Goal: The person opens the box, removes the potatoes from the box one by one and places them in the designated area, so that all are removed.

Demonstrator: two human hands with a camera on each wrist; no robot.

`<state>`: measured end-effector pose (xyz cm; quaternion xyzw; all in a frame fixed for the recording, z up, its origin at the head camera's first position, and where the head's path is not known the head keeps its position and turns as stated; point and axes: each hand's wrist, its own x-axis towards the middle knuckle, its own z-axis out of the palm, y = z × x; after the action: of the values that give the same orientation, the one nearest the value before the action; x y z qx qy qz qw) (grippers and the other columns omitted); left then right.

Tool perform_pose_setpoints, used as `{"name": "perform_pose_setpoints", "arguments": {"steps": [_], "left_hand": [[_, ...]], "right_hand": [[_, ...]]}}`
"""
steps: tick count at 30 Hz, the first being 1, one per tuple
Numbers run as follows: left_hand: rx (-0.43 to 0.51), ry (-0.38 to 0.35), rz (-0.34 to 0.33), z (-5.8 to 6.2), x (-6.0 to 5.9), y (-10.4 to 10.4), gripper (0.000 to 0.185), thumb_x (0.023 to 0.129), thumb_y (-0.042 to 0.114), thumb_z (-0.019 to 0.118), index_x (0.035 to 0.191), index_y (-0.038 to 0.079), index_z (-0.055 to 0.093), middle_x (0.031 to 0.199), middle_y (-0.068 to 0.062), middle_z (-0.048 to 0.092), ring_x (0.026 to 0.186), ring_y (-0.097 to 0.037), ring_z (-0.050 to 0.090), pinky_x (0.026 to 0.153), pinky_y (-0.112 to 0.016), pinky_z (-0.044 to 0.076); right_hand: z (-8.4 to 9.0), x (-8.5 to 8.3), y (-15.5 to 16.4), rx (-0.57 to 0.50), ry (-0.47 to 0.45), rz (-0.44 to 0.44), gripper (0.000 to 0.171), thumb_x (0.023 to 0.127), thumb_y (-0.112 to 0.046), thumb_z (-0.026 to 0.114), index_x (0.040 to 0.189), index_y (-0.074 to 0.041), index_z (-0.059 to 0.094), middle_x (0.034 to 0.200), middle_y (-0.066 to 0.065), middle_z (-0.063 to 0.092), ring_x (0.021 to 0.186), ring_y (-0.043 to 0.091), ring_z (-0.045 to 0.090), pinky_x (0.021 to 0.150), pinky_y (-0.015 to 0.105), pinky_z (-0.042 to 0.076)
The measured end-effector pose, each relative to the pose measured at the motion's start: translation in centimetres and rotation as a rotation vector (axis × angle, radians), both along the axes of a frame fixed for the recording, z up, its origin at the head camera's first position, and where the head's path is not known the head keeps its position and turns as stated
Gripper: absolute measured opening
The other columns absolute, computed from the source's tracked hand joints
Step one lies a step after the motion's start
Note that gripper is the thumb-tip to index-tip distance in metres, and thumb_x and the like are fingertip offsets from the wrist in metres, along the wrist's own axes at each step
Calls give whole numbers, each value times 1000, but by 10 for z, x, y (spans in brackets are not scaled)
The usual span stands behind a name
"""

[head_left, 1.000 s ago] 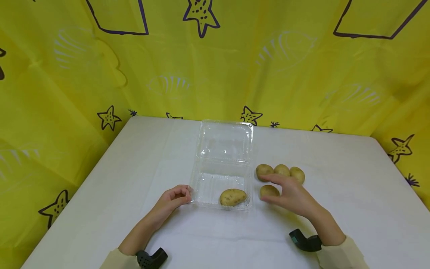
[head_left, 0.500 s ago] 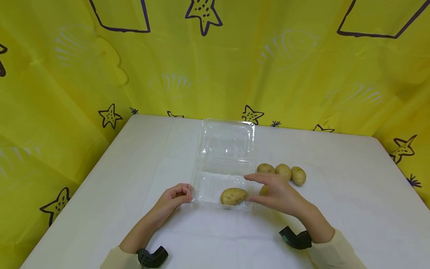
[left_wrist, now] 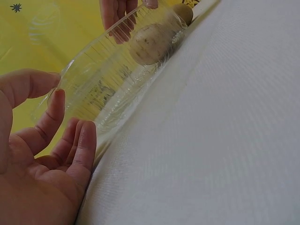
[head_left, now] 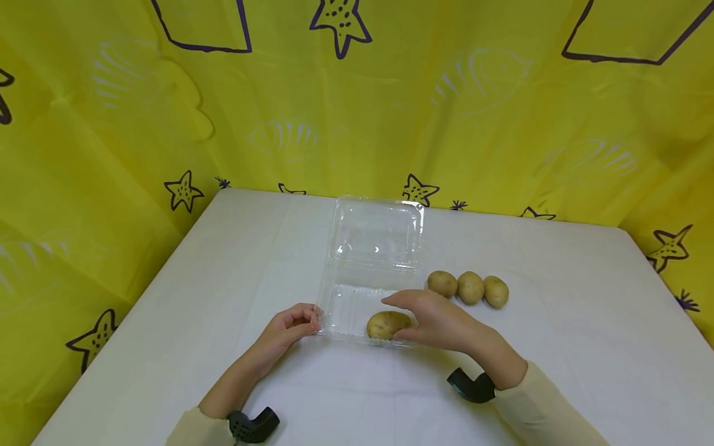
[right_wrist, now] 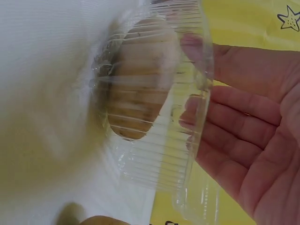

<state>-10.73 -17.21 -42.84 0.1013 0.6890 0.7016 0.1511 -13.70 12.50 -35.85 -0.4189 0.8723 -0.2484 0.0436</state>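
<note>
A clear plastic clamshell container (head_left: 348,310) lies with its lid (head_left: 376,232) folded back. One potato (head_left: 385,325) sits in the front right of its base. My left hand (head_left: 292,325) pinches the rim at the left front corner between thumb and finger, as the left wrist view shows. Over the container's right side is my right hand (head_left: 435,319), thumb and fingers spread apart around the potato's right end. In the right wrist view, its fingers (right_wrist: 232,126) show beyond the clear wall, apart from the potato (right_wrist: 140,77).
Three loose potatoes stand in a row right of the container, the middle potato (head_left: 471,288) among them. Another loose potato (left_wrist: 183,14) appears in the left wrist view, hidden by my right hand in the head view. A yellow patterned curtain (head_left: 379,124) surrounds the white table (head_left: 251,248).
My right hand has moved left, from around the nearest loose potato to over the container's right side, still holding nothing. The left hand stays at the container's corner.
</note>
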Motion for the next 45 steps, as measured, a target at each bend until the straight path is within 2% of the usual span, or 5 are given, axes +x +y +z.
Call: {"name": "perform_pose_setpoints", "arguments": {"steps": [11,24,35,45], "left_hand": [[-14,1,3,0,0,-1,12,88,12,59,89,0,55,113,-15,47,109,-26,42,85,-22,40],[-21,-9,9,0,0,-1,12,88,12,59,89,1,55,113,-15,47,109,-25,42,85,-22,39],[-27,-4,-1,1,0,-1,17,89,13,59,91,-4,54,114,-15,47,109,-25,42,85,-23,40],[-15,-1,-2,1,0,-1,9,88,10,59,88,2,55,114,-15,47,108,-25,43,84,-22,40]], "right_hand": [[-2,-4,-8,86,-78,-8,50,72,-10,77,116,3,58,114,11,60,105,24,56,87,37,44],[-4,-14,-15,137,-120,64,51,71,-8,78,116,5,58,114,12,60,105,23,55,88,35,44],[-8,-19,-15,110,-221,75,51,72,-4,76,118,4,57,117,10,59,109,21,53,90,34,42],[-13,-23,-17,122,-211,64,49,72,-7,77,116,2,60,112,7,61,102,18,56,86,33,44]]}}
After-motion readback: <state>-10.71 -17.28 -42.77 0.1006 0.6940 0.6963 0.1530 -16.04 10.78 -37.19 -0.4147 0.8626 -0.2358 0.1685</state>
